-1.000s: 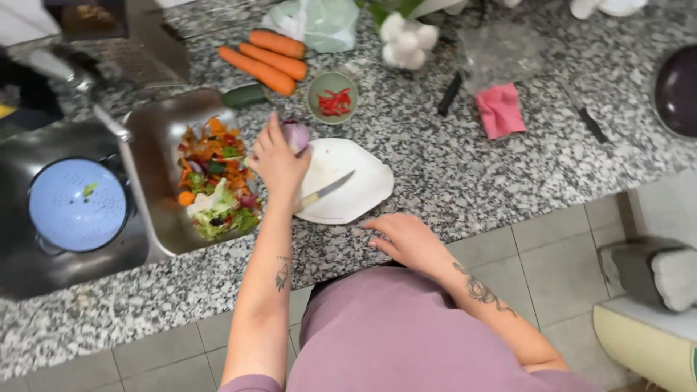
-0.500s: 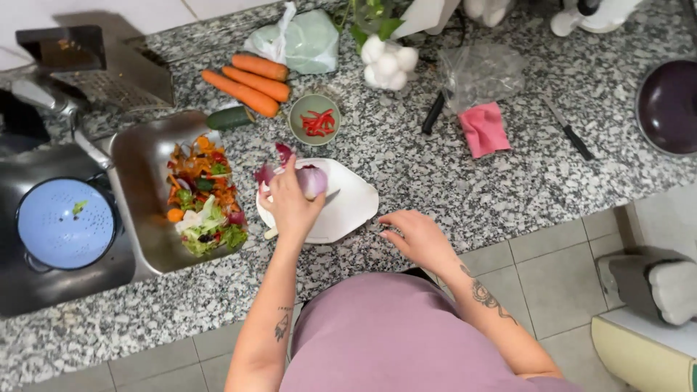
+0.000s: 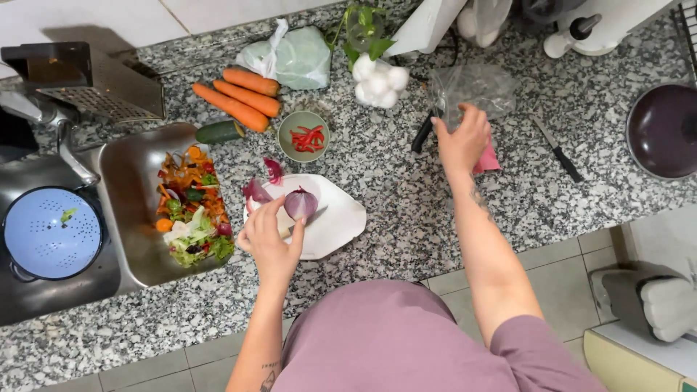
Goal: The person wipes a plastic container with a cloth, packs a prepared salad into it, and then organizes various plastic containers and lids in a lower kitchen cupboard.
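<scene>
We see a glossy, rounded red onion half [image 3: 300, 202] on an irregular white plate [image 3: 341, 218] near the front edge of the speckled granite desk [image 3: 406, 181]. Our left hand [image 3: 270, 238] rests on that plate with fingers curled loosely beside the onion, the fingertips touching or almost touching it; we cannot tell whether it grips. Thin purple onion skins [image 3: 258, 190] curl at the plate's far rim. Our right hand [image 3: 462, 142] is stretched out well apart from the left, fingers spread and closing over a soft pink cloth [image 3: 488, 161], just in front of a crinkled clear plastic bag [image 3: 472, 88]. Beyond the plate stands a small round green bowl [image 3: 303, 136] of sliced red pepper, then three smooth tapered carrots [image 3: 239, 98] and a dark green cucumber stub [image 3: 219, 131]. To the left, a steel sink [image 3: 131, 210] holds a heap of ragged vegetable scraps [image 3: 190, 218], beside a perforated pale blue colander [image 3: 49, 232].
</scene>
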